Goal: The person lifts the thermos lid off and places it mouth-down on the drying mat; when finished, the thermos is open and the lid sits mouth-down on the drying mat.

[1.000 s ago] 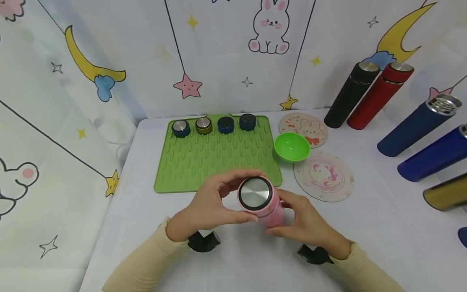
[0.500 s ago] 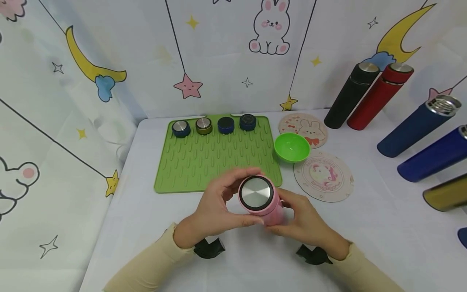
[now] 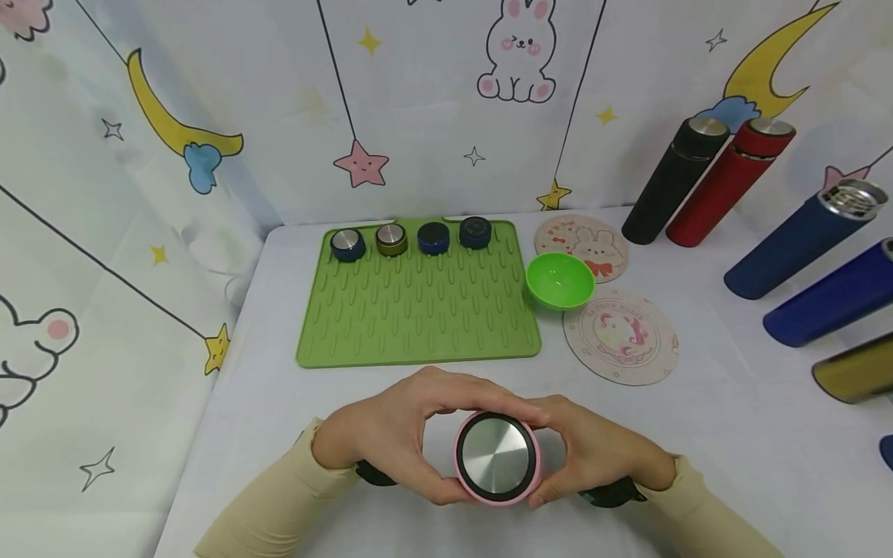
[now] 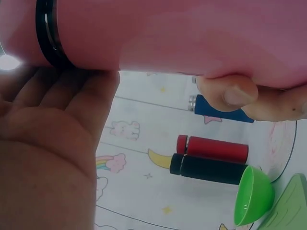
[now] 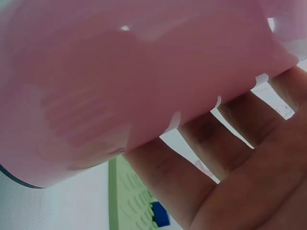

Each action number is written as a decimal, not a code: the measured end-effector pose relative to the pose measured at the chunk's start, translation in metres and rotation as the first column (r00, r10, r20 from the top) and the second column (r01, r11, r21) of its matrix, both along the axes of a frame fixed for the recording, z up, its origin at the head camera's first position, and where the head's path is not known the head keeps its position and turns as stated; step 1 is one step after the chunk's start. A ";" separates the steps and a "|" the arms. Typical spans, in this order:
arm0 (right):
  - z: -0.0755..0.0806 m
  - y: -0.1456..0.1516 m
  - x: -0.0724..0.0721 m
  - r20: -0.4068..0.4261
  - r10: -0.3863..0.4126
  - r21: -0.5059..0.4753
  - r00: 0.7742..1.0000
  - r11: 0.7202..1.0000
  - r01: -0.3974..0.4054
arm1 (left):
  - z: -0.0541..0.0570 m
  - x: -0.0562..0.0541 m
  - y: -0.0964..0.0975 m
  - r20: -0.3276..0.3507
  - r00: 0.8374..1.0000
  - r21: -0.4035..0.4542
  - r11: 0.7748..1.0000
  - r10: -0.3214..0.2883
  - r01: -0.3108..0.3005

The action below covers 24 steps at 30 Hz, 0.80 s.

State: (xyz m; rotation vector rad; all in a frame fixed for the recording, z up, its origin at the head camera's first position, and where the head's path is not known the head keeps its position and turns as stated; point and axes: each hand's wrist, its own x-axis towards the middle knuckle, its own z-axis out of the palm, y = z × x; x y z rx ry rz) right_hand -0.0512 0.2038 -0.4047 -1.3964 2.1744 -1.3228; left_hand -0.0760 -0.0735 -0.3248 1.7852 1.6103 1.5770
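A pink thermos bottle (image 3: pixel 497 457), its silver-topped lid facing the head camera, stands between both hands near the front of the table. My left hand (image 3: pixel 425 426) curls around it at the lid end, thumb on the near side. In the left wrist view the left fingers (image 4: pixel 91 91) lie by the black ring where lid meets body. My right hand (image 3: pixel 593 446) grips the body from the right side. The right wrist view shows its fingers (image 5: pixel 168 177) spread along the glossy pink wall. From the head view the bottle's body is hidden under its lid.
Several bottle lids (image 3: pixel 434 238) sit along the far edge of a green mat (image 3: pixel 418 310). A green bowl (image 3: pixel 560 281) stands beside it, near two round coasters (image 3: pixel 621 337). Black (image 3: pixel 673 182), red (image 3: pixel 729 184), blue (image 3: pixel 802 240) and gold bottles (image 3: pixel 851 368) line the right side.
The bottle has moved toward the person and tilted, so its lid top faces the camera more squarely. Both hands have moved with it, keeping their hold.
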 end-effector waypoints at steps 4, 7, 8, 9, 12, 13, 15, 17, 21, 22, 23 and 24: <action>0.000 -0.002 -0.001 -0.028 -0.009 -0.026 1.000 1.000 0.008 | -0.001 0.000 0.000 -0.002 0.999 0.033 0.998 0.049 -0.049; 0.000 -0.004 -0.001 -0.016 -0.059 -0.049 0.998 0.997 0.058 | -0.004 0.002 0.001 0.016 0.988 0.071 0.985 0.155 -0.156; 0.001 -0.004 -0.001 0.006 -0.090 -0.050 0.996 0.995 0.090 | -0.005 0.004 0.002 0.031 0.978 0.081 0.975 0.205 -0.207; 0.001 -0.006 -0.001 0.025 -0.124 -0.056 0.992 0.991 0.125 | -0.006 0.005 0.002 0.048 0.965 0.088 0.961 0.258 -0.262; 0.002 -0.009 0.000 0.052 -0.258 -0.062 0.965 0.963 0.261 | -0.012 0.010 0.007 0.114 0.902 0.098 0.899 0.416 -0.427; 0.003 -0.009 0.000 0.048 -0.310 -0.059 0.950 0.948 0.312 | -0.013 0.012 0.010 0.139 0.878 0.101 0.876 0.457 -0.472; 0.002 -0.011 0.001 0.016 -0.395 -0.062 0.919 0.917 0.395 | -0.017 0.015 0.014 0.182 0.833 0.106 0.832 0.522 -0.544; 0.000 -0.012 0.001 -0.008 -0.448 -0.064 0.894 0.892 0.447 | -0.020 0.016 0.018 0.209 0.802 0.121 0.799 0.560 -0.589; -0.002 -0.013 0.001 -0.048 -0.497 -0.071 0.867 0.867 0.493 | -0.025 0.017 0.022 0.229 0.776 0.148 0.766 0.588 -0.625; -0.002 -0.014 0.001 -0.057 -0.503 -0.072 0.862 0.863 0.499 | -0.026 0.017 0.022 0.231 0.773 0.153 0.763 0.591 -0.628; -0.002 -0.014 0.001 -0.066 -0.510 -0.072 0.858 0.860 0.506 | -0.026 0.018 0.022 0.233 0.769 0.153 0.759 0.595 -0.633; -0.002 -0.014 0.001 -0.075 -0.516 -0.072 0.853 0.856 0.511 | -0.026 0.018 0.022 0.236 0.765 0.151 0.755 0.599 -0.638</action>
